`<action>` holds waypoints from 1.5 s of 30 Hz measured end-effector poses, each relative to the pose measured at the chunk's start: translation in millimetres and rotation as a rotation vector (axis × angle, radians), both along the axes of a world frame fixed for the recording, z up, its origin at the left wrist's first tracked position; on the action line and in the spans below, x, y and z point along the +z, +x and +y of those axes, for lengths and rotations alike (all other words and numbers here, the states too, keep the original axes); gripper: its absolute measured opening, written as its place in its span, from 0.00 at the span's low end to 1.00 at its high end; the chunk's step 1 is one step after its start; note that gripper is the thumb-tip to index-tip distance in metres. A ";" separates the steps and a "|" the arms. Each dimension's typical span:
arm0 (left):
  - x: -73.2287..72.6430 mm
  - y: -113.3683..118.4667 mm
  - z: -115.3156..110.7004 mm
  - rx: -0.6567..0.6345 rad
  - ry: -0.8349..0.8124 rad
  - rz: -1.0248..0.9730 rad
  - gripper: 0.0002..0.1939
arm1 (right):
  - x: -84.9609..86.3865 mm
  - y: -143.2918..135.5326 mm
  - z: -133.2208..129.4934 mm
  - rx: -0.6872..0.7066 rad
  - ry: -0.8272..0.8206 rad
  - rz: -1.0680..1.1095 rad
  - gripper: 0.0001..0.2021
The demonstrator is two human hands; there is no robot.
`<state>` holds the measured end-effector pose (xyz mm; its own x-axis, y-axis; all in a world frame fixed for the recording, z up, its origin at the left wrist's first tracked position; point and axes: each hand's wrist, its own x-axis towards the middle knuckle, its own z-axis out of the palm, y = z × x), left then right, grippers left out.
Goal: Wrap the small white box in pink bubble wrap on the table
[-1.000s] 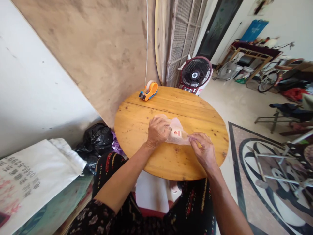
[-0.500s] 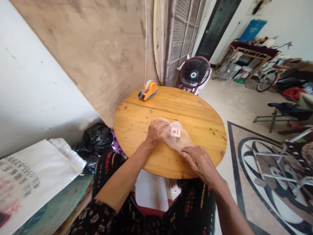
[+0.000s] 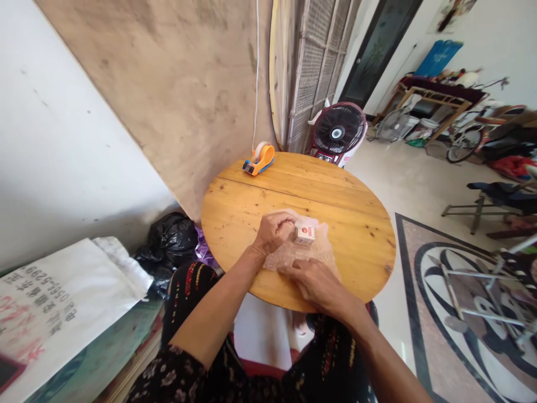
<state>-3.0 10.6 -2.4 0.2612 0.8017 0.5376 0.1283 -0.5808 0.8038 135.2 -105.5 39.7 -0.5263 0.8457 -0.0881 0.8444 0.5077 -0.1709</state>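
A small white box with a red mark [image 3: 305, 235] sits on a spread sheet of clear bubble wrap [image 3: 323, 252] on the round wooden table [image 3: 235, 224]. My left hand [image 3: 274, 230] is at the sheet's left side, fingers pinched on the wrap just left of the box. My right hand [image 3: 321, 282] lies low over the near side of the sheet, its fingers bent and closed on the wrap near the edge. The right fingertips are partly hidden.
An orange tape dispenser [image 3: 259, 159] stands at the table's far left edge. Behind the table is a fan [image 3: 338, 133]. Black plastic bags [image 3: 172, 238] and a white printed sack [image 3: 79, 285] are to the left. A folding metal frame [image 3: 474, 285] stands at the right.
The bubble wrap has been spread flatter around the box. My right hand has moved left along the near side of the wrap. My left hand stays beside the box.
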 end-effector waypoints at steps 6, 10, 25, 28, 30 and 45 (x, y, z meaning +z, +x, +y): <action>2.0 2.6 -1.2 -0.018 0.069 0.157 0.09 | -1.4 19.5 4.2 -0.221 0.112 0.210 0.15; 2.0 4.8 -3.8 0.104 0.128 0.250 0.08 | 0.9 33.6 8.0 -0.330 0.110 0.232 0.12; -3.8 3.1 -4.1 0.180 0.305 0.292 0.05 | -26.2 69.3 42.9 -0.476 0.299 0.185 0.28; -2.8 0.7 -8.9 0.086 0.382 0.192 0.04 | -28.0 69.6 51.9 -0.488 0.276 0.151 0.26; -3.5 0.0 -11.9 0.019 0.401 0.178 0.04 | -28.9 69.0 57.8 -0.522 0.241 0.126 0.25; -8.0 8.0 -4.1 0.302 0.096 0.602 0.11 | -35.6 65.3 69.1 -0.672 0.304 0.205 0.21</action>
